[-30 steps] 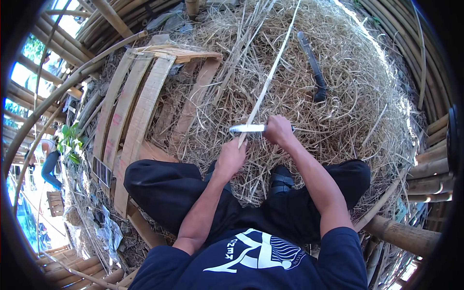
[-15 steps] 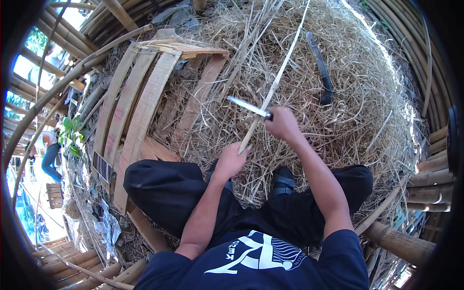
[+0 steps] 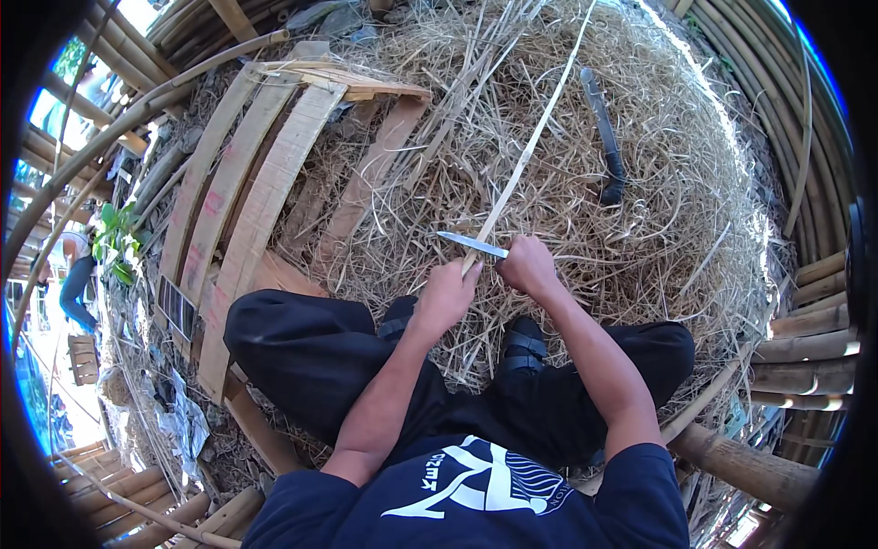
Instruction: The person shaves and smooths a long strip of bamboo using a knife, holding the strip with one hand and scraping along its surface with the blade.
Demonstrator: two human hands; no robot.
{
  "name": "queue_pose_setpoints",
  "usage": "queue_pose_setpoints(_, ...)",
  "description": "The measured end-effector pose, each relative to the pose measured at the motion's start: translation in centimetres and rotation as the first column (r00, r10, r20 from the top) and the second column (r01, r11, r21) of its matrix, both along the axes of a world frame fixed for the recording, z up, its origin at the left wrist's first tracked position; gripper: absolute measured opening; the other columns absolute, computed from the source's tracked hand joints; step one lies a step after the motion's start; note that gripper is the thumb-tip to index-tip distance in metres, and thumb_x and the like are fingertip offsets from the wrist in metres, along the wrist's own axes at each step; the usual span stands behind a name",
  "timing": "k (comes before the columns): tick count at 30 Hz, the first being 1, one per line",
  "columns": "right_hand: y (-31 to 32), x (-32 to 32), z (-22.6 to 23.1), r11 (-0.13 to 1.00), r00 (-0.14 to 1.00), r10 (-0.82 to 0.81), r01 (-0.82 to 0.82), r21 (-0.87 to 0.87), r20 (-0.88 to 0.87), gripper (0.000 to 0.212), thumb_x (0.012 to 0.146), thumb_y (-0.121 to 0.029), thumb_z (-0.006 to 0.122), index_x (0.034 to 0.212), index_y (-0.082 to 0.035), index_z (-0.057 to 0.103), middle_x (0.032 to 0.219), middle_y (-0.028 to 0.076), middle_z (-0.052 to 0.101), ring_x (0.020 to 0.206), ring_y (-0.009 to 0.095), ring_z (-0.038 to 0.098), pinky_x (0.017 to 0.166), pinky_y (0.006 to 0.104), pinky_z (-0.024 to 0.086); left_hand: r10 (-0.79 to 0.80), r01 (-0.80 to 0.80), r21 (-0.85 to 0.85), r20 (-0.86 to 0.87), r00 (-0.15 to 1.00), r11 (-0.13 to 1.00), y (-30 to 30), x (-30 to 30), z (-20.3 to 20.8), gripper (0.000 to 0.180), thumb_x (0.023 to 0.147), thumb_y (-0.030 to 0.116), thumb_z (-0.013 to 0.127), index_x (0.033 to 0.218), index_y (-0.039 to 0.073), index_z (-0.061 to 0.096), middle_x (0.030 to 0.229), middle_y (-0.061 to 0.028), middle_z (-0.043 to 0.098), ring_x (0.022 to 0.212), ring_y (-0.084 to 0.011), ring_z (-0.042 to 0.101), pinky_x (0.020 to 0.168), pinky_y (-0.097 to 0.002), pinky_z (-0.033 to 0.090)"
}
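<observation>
A long pale bamboo strip [image 3: 521, 163] slants from my lap toward the far edge of the straw heap. My left hand [image 3: 445, 297] is closed around its near end. In my right hand [image 3: 528, 266] is a knife [image 3: 471, 244], its handle hidden by my fingers. The bright blade points left and lies across the strip, just beyond my left hand. Farther off to the right, a machete [image 3: 602, 133] with a dark handle rests on the shavings.
Curled shavings [image 3: 631, 265] cover the ground before my knees. A slatted wooden crate [image 3: 261, 192] stands at left, with loose thin strips [image 3: 466, 82] beyond it. Bamboo poles [image 3: 805, 348] line the right side. At far left is another person [image 3: 78, 279].
My right hand has drawn the knife nearer along the strip, closer to my left hand. The view has shifted slightly.
</observation>
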State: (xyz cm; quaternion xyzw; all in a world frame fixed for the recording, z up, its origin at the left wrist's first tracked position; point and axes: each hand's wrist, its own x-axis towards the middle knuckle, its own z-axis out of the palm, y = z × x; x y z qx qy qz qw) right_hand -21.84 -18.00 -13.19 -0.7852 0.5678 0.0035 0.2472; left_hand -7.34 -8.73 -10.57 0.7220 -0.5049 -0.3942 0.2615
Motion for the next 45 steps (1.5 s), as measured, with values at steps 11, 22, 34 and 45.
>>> queue_pose_setpoints(11, -4.1, -0.5, -1.2, 0.984, 0.999, -0.033, 0.031, -0.178, -0.008, 0.019, 0.07, -0.016, 0.057, 0.065, -0.001, 0.068, 0.066, 0.023, 0.064, 0.066, 0.039, 0.066, 0.066, 0.0445, 0.055, 0.0, 0.002, -0.075, 0.019, 1.0, 0.997, 0.5, 0.0, 0.9, 0.038, 0.095, 0.029, 0.052, 0.082, -0.006, 0.057, 0.061, -0.0225, 0.057, 0.057, -0.04, 0.058, 0.055, -0.0475, 0.043)
queue_pose_setpoints(22, -6.5, -2.8, 2.4, 0.951, 0.948, -0.306, 0.308, -0.01, 0.083, 0.024, 0.074, -0.02, 0.062, 0.081, 0.002, 0.068, 0.082, 0.024, 0.067, 0.079, 0.037, 0.067, 0.077, 0.0443, 0.053, 0.075, -0.049, 0.095, -0.297, 0.952, 0.994, 1.5, 0.5, 2.3, 0.034, 0.094, 0.029, 0.054, 0.08, -0.002, 0.059, 0.055, -0.0105, 0.054, 0.049, -0.0222, 0.053, 0.05, -0.0386, 0.04)
queue_pose_setpoints(34, -1.6, -0.8, 6.4, 0.998, 0.982, 0.06, -0.059, -0.012, 0.177, 0.025, 0.08, -0.02, 0.058, 0.082, 0.004, 0.065, 0.077, 0.025, 0.064, 0.076, 0.041, 0.063, 0.075, 0.0464, 0.05, 0.142, -0.035, 0.197, -0.563, 0.814, 0.98, 1.6, -0.1, 3.1, 0.031, 0.093, 0.031, 0.058, 0.077, 0.006, 0.052, 0.052, 0.0035, 0.043, 0.039, -0.0068, 0.04, 0.035, -0.0265, 0.031)
queue_pose_setpoints(45, 1.2, -1.7, 6.0, 0.958, 0.959, 0.276, -0.279, -0.061, -0.065, 0.022, 0.07, -0.02, 0.061, 0.07, 0.002, 0.066, 0.072, 0.024, 0.064, 0.072, 0.039, 0.065, 0.072, 0.0468, 0.053, 0.01, 0.058, 0.125, -0.49, 0.871, 0.99, 2.0, -0.1, 3.0, 0.03, 0.092, 0.028, 0.06, 0.079, 0.003, 0.054, 0.052, 0.0009, 0.046, 0.039, -0.0072, 0.043, 0.036, -0.0273, 0.034)
